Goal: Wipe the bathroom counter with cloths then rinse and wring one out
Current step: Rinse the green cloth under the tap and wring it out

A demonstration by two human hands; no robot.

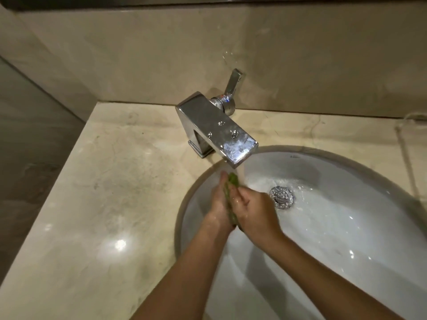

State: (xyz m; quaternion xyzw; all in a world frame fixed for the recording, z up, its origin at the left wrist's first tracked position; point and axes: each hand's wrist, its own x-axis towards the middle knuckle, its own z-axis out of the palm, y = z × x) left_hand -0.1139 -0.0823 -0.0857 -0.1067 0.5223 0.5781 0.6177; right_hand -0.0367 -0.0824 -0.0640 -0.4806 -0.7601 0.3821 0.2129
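Note:
A green cloth (231,183) is pressed between my two palms over the left part of the white sink (346,227). Only a thin strip of it shows, from above my fingertips down to my wrists. My left hand (218,202) lies flat against its left side and my right hand (253,210) against its right side. Both hands are wet and sit just below the spout of the chrome faucet (219,132). Water covers the basin floor around the drain (281,197).
The beige marble counter (104,192) stretches left of the sink to its edge, with a drop beyond. The faucet's lever handle (233,85) is raised against the back wall. A thin cord (406,158) runs down the counter at the far right.

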